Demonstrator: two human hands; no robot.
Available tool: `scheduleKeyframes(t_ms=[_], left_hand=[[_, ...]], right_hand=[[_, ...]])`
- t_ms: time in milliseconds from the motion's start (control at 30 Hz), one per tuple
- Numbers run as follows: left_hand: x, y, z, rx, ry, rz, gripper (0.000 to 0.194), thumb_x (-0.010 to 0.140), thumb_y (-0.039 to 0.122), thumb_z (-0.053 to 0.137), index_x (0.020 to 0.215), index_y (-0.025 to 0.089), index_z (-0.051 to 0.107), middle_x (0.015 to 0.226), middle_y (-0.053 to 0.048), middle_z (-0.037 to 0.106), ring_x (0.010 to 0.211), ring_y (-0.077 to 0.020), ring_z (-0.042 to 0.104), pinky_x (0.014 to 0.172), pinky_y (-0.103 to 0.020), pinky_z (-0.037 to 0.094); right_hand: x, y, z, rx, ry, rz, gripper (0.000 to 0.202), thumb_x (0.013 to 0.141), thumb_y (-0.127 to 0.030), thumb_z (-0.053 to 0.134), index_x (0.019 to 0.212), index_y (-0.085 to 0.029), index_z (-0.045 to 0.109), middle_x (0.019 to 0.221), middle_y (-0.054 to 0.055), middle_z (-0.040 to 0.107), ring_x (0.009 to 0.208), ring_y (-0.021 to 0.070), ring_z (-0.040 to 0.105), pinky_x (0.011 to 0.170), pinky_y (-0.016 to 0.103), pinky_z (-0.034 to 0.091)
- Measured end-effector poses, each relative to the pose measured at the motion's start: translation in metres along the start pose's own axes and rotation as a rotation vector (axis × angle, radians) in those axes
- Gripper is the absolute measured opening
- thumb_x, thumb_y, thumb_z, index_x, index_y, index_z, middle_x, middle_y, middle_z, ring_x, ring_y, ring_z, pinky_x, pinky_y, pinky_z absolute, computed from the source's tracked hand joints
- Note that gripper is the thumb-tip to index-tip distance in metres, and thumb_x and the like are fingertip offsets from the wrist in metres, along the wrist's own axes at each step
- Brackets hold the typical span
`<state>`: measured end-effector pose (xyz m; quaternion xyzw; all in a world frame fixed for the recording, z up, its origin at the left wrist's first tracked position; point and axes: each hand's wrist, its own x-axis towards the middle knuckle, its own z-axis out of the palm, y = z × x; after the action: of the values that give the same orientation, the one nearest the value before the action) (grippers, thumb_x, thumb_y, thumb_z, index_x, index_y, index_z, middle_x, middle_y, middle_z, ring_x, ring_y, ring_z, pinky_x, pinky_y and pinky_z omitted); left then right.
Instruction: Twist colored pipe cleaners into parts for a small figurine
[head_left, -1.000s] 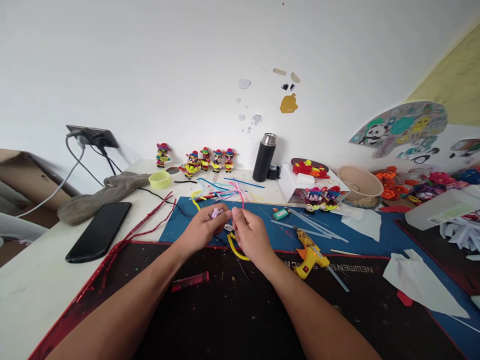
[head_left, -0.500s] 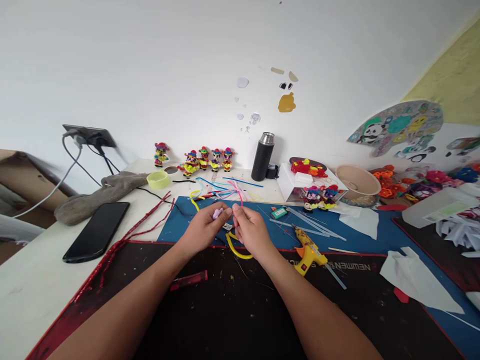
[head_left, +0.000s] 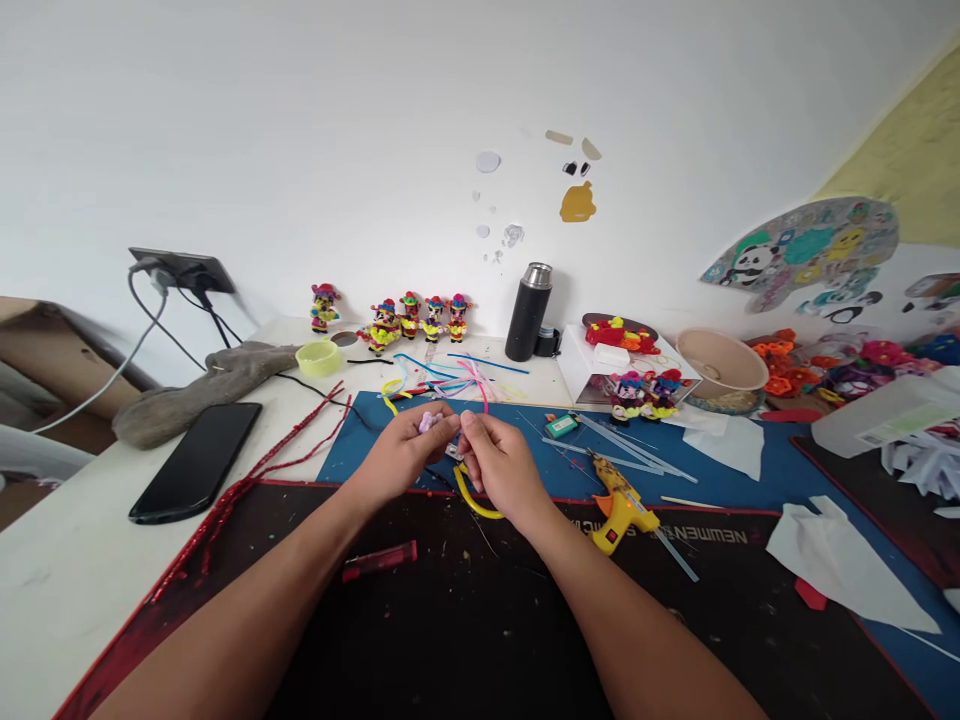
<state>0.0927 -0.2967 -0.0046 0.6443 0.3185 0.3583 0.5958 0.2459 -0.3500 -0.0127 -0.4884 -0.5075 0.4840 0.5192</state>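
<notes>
Over the blue mat my left hand (head_left: 405, 452) is closed around a small lilac fuzzy piece (head_left: 429, 421), which shows above the fingers and looks like curled pipe cleaner. My right hand (head_left: 501, 465) is closed in a pinch, thumb and forefinger meeting the left fingertips. Whatever lies between those fingertips is too small or hidden to make out. A bent yellow pipe cleaner (head_left: 474, 503) lies just below the right hand, partly covered by it. Behind the hands, loose pink and blue pipe cleaners (head_left: 472, 378) lie on the white tabletop.
A yellow hot glue gun (head_left: 622, 508) rests to the right, near clear glue sticks (head_left: 637, 450). Red tinsel stems (head_left: 259, 470) and a phone (head_left: 196, 462) are at left. A red tool (head_left: 379, 561) lies in front. Small figures (head_left: 383, 325) and a black flask (head_left: 529, 312) stand behind.
The view has shifted slightly. Both hands stay together; the left fingers have turned a little around the lilac piece.
</notes>
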Motion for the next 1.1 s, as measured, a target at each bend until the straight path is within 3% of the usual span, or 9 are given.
scheduleKeyframes(t_ms=[200, 500, 700, 867, 1100], left_hand=[[0.001, -0.002, -0.001, 0.075, 0.018, 0.012, 0.046, 0.092, 0.058, 0.066, 0.071, 0.020, 0.053, 0.059, 0.006, 0.037, 0.054, -0.0108, 0.031, 0.051, -0.026, 0.026], [-0.005, 0.008, -0.002, 0.443, 0.057, 0.249, 0.030, 0.101, 0.045, 0.059, 0.091, 0.018, 0.066, 0.082, 0.000, 0.065, 0.075, -0.0159, 0.057, 0.073, -0.027, 0.044], [-0.006, 0.007, -0.007, 0.541, 0.030, 0.311, 0.027, 0.104, 0.043, 0.056, 0.094, 0.019, 0.066, 0.084, -0.001, 0.070, 0.074, -0.0157, 0.060, 0.070, -0.026, 0.045], [-0.006, 0.010, -0.005, 0.565, 0.063, 0.279, 0.035, 0.102, 0.047, 0.056, 0.083, 0.019, 0.065, 0.074, 0.000, 0.065, 0.067, -0.0154, 0.055, 0.066, -0.027, 0.042], [-0.003, 0.005, -0.004, 0.288, 0.023, 0.122, 0.039, 0.096, 0.053, 0.063, 0.078, 0.019, 0.062, 0.068, 0.001, 0.055, 0.063, -0.0143, 0.045, 0.057, -0.025, 0.035]], right_hand=[[0.002, 0.007, -0.002, -0.096, 0.029, -0.047, 0.059, 0.098, -0.075, 0.052, 0.072, -0.023, 0.055, 0.046, -0.006, 0.043, 0.038, 0.0114, 0.039, 0.042, 0.025, 0.030], [0.006, 0.004, -0.006, 0.023, 0.032, -0.009, 0.063, 0.092, -0.080, 0.057, 0.065, -0.024, 0.049, 0.043, -0.007, 0.036, 0.037, 0.0109, 0.035, 0.041, 0.026, 0.027], [0.005, 0.002, -0.003, 0.080, 0.040, 0.017, 0.065, 0.089, -0.082, 0.060, 0.064, -0.024, 0.048, 0.042, -0.008, 0.034, 0.035, 0.0101, 0.033, 0.039, 0.025, 0.026], [0.004, -0.001, -0.003, 0.060, 0.012, 0.040, 0.063, 0.090, -0.080, 0.059, 0.066, -0.023, 0.051, 0.043, -0.008, 0.039, 0.035, 0.0100, 0.035, 0.037, 0.024, 0.028], [0.001, -0.003, -0.004, -0.046, -0.020, 0.034, 0.057, 0.098, -0.075, 0.051, 0.076, -0.022, 0.056, 0.051, -0.005, 0.050, 0.038, 0.0107, 0.042, 0.040, 0.025, 0.031]])
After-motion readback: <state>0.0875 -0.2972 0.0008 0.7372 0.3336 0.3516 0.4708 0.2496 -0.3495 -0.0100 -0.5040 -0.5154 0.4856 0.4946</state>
